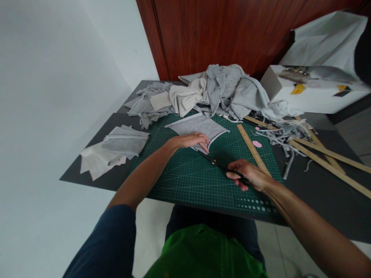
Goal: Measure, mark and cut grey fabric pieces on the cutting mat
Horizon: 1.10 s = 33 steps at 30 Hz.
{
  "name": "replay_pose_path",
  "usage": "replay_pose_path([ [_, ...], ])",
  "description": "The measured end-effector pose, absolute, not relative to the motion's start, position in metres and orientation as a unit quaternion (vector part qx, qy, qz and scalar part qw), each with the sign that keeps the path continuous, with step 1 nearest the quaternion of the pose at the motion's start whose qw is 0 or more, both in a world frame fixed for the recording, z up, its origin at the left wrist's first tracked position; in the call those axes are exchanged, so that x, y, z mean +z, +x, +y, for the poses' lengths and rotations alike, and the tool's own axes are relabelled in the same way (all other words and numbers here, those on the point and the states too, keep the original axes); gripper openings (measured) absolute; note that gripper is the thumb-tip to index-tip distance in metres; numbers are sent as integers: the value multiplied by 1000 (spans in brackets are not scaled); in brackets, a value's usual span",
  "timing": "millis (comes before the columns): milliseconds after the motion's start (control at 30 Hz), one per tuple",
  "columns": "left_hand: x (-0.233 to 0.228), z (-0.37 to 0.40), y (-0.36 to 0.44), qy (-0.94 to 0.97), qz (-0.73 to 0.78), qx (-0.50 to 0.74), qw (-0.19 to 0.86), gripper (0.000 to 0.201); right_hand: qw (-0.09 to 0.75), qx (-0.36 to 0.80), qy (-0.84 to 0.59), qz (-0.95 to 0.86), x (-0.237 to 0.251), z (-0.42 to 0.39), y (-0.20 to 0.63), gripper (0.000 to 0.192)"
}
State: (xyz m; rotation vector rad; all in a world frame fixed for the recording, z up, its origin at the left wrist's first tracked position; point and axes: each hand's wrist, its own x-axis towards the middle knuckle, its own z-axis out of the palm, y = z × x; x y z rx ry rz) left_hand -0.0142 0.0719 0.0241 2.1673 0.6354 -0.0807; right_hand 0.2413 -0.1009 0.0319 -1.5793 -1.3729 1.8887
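Green fabric [203, 251] fills the bottom edge, nearest the camera. On the dark surface [95, 177], a stack of pale grey cut cloth pieces [116, 148] lies at the left, beside the green gridded cutting mat [188, 177]. Left hand [193, 140] presses flat, fingers spread, on the grey rectangular fabric piece [197, 127] on the mat. Black-handled scissors [223, 166] point at that fabric's near edge, the right hand [249, 175] keeping a closed grip on their handles. Just right lies a wooden ruler [252, 148].

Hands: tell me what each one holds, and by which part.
The right hand holds the scissors by the handles. The left hand grips nothing; it presses flat on the near edge of the grey fabric piece.
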Motion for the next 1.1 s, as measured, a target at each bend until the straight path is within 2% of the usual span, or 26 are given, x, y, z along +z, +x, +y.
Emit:
replay_pose_path([
  [200, 15, 78, -14, 861, 274, -28, 427, 59, 155, 662, -545, -490, 30, -98, 240, 46],
  [433, 4, 83, -15, 851, 266, 6, 452, 50, 156, 665, -545, -486, 28, -92, 237, 42],
  [633, 5, 90, -40, 837, 222, 142, 481, 35, 155, 663, -550, -485, 29, -93, 238, 41],
  [700, 4, 92, -58, 835, 238, 202, 452, 31, 156, 661, -548, -487, 30, -94, 238, 41],
  [833, -7, 93, -88, 860, 296, 277, 310, 17, 155, 659, -546, -492, 33, -94, 237, 43],
  [967, -22, 89, -97, 868, 357, 269, 219, 8, 154, 662, -541, -495, 34, -94, 237, 45],
  [1100, -27, 85, -92, 868, 385, 247, 190, 8, 156, 664, -540, -493, 32, -93, 235, 44],
])
